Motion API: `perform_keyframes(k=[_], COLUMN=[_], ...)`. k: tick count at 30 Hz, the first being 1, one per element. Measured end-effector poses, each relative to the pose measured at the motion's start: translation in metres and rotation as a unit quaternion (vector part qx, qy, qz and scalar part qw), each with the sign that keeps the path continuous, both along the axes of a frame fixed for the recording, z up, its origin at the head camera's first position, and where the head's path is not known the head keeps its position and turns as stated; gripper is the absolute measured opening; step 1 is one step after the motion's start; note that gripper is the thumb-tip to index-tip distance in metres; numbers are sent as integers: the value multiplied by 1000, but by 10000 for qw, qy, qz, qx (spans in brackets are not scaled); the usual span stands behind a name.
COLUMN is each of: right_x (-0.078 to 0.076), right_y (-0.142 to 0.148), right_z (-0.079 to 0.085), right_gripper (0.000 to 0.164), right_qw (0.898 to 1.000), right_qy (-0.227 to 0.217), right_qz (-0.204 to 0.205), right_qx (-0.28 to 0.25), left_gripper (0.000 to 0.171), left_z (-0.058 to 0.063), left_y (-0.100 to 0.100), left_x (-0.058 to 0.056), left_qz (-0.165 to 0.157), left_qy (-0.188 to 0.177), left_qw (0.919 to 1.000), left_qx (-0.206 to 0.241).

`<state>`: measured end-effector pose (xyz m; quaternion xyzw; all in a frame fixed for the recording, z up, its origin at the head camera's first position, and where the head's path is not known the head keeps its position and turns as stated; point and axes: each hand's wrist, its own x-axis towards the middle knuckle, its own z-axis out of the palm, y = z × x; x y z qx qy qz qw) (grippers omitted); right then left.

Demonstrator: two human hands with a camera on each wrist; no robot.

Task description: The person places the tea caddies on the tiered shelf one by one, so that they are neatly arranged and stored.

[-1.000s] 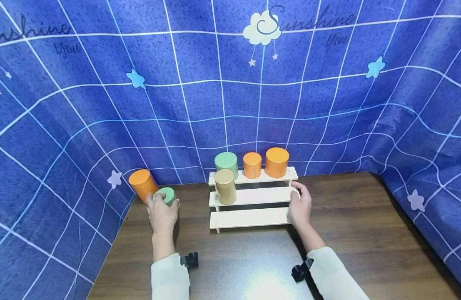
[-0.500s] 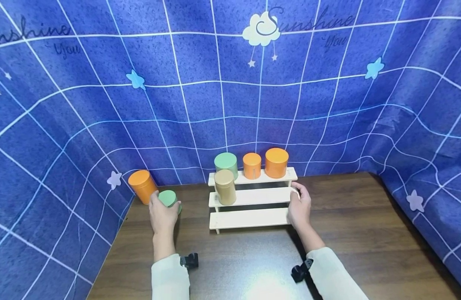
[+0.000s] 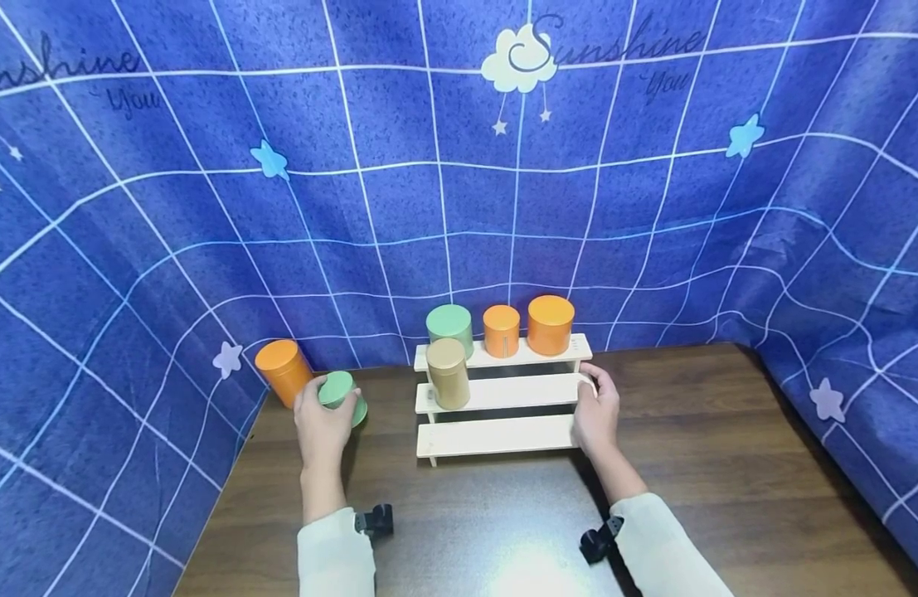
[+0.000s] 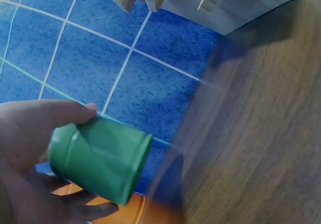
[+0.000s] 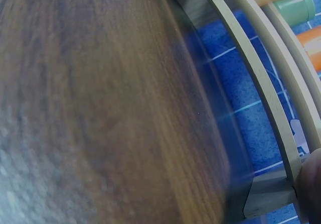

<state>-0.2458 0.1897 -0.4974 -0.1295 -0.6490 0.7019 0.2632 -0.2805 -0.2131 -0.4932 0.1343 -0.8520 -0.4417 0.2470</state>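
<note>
My left hand [image 3: 324, 429] pinches a green tin [image 3: 335, 390] between thumb and fingers. In the left wrist view that green tin [image 4: 108, 156] lies tilted in the grasp, its flared rim turned away from the palm. An orange tin [image 3: 283, 373] stands just behind and left of it. My right hand [image 3: 599, 417] grips the right end of a three-step wooden display rack [image 3: 503, 435]; its fingertips are partly hidden. On the middle step, at the left end, is a gold tin [image 3: 449, 375]. The right wrist view shows mostly tabletop and the rack's step edges [image 5: 266, 98].
Along the top step stand another green tin [image 3: 449, 323], a small orange tin [image 3: 501, 332] and a wider orange tin [image 3: 551, 326]. A blue grid-patterned cloth [image 3: 384, 199] hangs behind and at both sides of the wooden table [image 3: 690, 431].
The green tin has shifted slightly right and tilted, so its lower rim now shows, with the left hand still around it. The right hand and the rack have stayed in place.
</note>
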Motion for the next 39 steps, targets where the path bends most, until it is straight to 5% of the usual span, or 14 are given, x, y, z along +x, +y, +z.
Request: perform_keyframes(k=[9,39], right_x=[0,1], right_y=[0,-2], right_z=[1,2], right_gripper=[37,37], right_qw=[10000,9998], right_qy=[18,-12], right_qz=[8,-67], right_qx=[66,190], left_gripper=[60,61], left_z=[17,82], left_y=[6,22], left_x=[3,37], left_qz=[9,-537], left_qy=[831,1110], left_qw=[9958,9922], left_qx=[377,160])
